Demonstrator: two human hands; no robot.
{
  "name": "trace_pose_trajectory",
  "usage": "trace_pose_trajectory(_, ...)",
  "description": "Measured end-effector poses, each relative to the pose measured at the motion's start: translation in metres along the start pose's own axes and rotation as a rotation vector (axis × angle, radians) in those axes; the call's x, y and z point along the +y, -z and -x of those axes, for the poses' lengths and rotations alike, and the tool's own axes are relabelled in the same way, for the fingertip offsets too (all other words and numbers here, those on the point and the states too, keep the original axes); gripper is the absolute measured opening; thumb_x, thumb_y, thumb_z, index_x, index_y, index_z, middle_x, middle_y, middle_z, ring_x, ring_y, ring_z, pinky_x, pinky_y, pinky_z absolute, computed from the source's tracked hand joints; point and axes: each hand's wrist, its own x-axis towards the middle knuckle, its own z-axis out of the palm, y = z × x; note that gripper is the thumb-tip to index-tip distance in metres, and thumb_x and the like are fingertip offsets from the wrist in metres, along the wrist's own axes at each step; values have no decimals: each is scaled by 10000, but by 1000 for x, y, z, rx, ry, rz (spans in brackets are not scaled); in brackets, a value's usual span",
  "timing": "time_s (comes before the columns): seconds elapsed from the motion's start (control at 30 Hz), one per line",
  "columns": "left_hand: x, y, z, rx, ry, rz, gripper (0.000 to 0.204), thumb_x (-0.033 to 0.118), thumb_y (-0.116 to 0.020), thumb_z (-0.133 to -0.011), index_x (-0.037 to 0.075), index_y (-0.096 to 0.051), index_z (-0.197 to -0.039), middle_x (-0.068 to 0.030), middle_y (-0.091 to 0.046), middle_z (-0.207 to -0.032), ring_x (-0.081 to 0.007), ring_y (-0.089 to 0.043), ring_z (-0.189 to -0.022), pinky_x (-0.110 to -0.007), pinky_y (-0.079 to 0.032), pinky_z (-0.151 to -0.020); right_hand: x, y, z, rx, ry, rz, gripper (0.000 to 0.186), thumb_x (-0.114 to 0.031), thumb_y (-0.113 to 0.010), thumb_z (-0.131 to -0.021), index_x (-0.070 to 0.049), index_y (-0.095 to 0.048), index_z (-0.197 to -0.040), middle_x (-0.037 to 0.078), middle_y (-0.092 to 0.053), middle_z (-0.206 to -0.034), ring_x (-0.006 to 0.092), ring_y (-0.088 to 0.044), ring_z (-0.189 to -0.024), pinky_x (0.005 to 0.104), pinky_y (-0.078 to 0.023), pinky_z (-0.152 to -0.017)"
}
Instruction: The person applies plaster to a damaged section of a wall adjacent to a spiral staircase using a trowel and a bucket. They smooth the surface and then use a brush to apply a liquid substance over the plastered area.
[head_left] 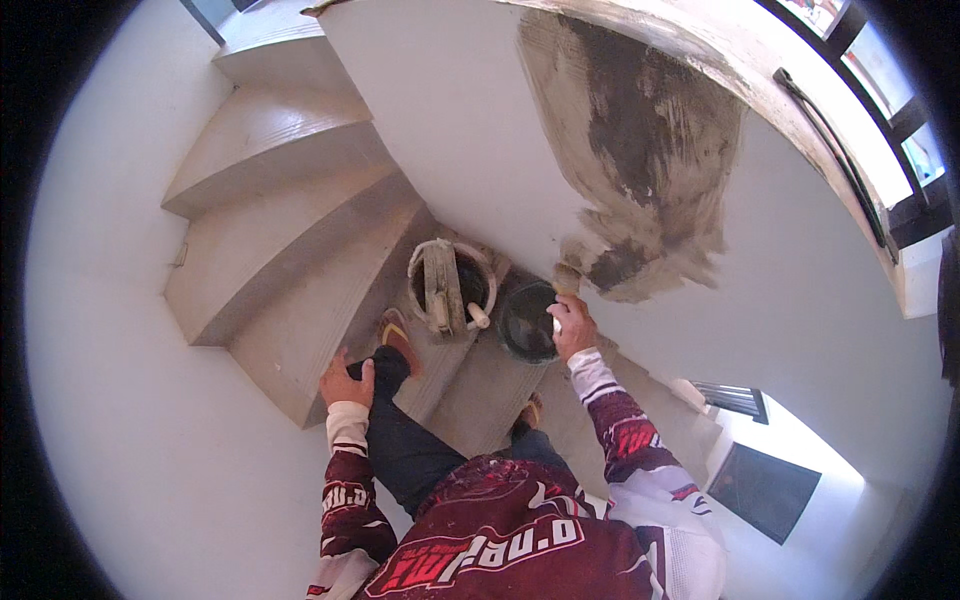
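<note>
My right hand point(574, 328) is closed around the handle of a brush point(567, 280). The bristles are at the lower wall, just under a wet grey patch point(640, 150); I cannot tell whether they touch it. Below this hand is a dark bucket point(528, 322) with dark liquid in it. To its left stands a pale, crusted bucket point(489, 268), a worn wooden float point(440, 283) with a light handle lying across its top. My left hand point(347, 381) rests on my bent left knee, fingers spread and holding nothing.
Winding stairs point(285, 230) climb to the far left. My sandalled feet stand on different steps. A white wall point(440, 110) rises on the right, with a dark bar tool point(835, 150) on its ledge beside a dark railing point(920, 215). More steps descend at lower right.
</note>
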Motion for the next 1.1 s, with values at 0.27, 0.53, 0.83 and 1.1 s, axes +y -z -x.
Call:
trace_pose_trajectory(0.27, -8, -1, 13, 49, 25, -45, 597, 442, -630, -839, 72, -510, -1291, -108, -665, -1098, -328, -595, -1057, -470, -366, -998, -24, 43, -22, 262, 102, -133, 299, 22, -683, -698, -105, -652, -967, 115, -603, -1099, 351, -572, -1076, 440, -485, -916)
trace_pose_trajectory(0.53, 10, 11, 15, 39, -4, 15, 573, 435, -630, -840, 76, -518, -1271, -98, -666, -1078, -313, -599, -1041, -445, -381, -967, 42, -89, 42, 329, -727, -496, 146, -31, -704, -794, -73, -634, -915, 105, -613, -928, 242, -593, -816, 359, -494, -726)
trace_pose_trajectory(0.83, 18, 8, 43, 15, -43, 29, 583, 384, -681, -806, 30, -535, -1247, -99, -662, -1058, -296, -604, -1005, -441, -389, -934, 162, -211, 138, 300, -1190, -1229, 144, -74, -650, -837, -58, -633, -979, 92, -646, -858, 221, -623, -695, 335, -516, -603)
trace_pose_trajectory(1.1, 15, 11, 75, -34, -62, -18, 543, 324, -720, -777, -3, -567, -1184, -129, -645, -1077, -294, -590, -974, -437, -388, -935, 238, -277, 164, -777, -431, 239, 407, -214, -539, -845, -45, -564, -1214, 126, -667, -1111, 236, -620, -1024, 362, -474, -900)
